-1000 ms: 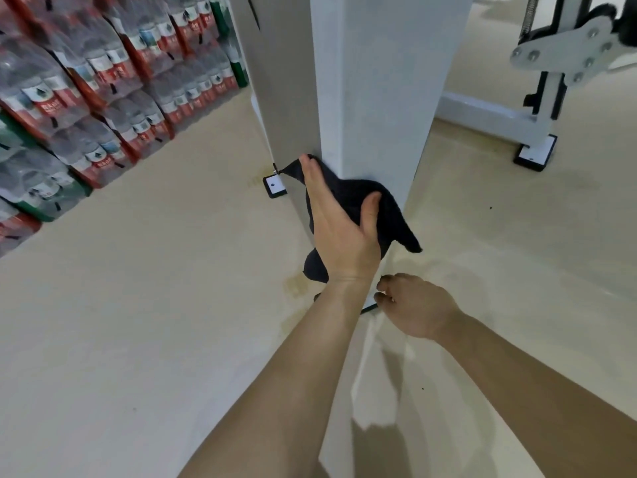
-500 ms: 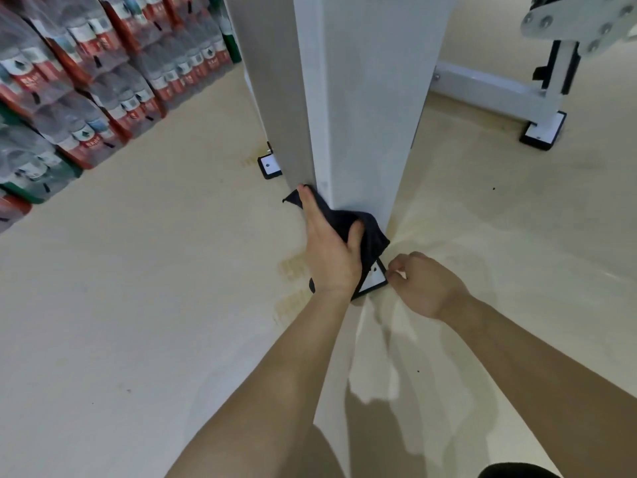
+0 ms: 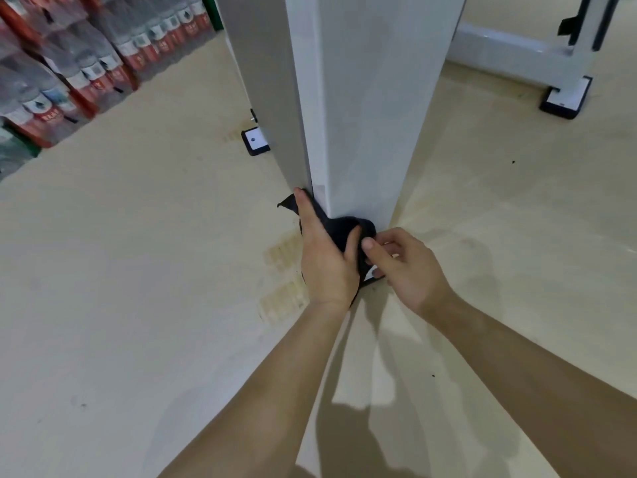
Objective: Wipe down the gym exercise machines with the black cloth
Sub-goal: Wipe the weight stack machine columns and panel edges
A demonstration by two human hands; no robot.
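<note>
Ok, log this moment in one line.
left hand: presses black cloth on white column base | right hand: curled beside cloth, grip unclear

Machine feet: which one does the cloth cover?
The nearest foot, beneath the left hand; the rear foot and the far right foot lie bare.

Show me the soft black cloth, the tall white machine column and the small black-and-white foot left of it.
soft black cloth (image 3: 339,228): head view, bunched fold.
tall white machine column (image 3: 362,115): head view, front face.
small black-and-white foot (image 3: 255,142): head view, white top plate.
</note>
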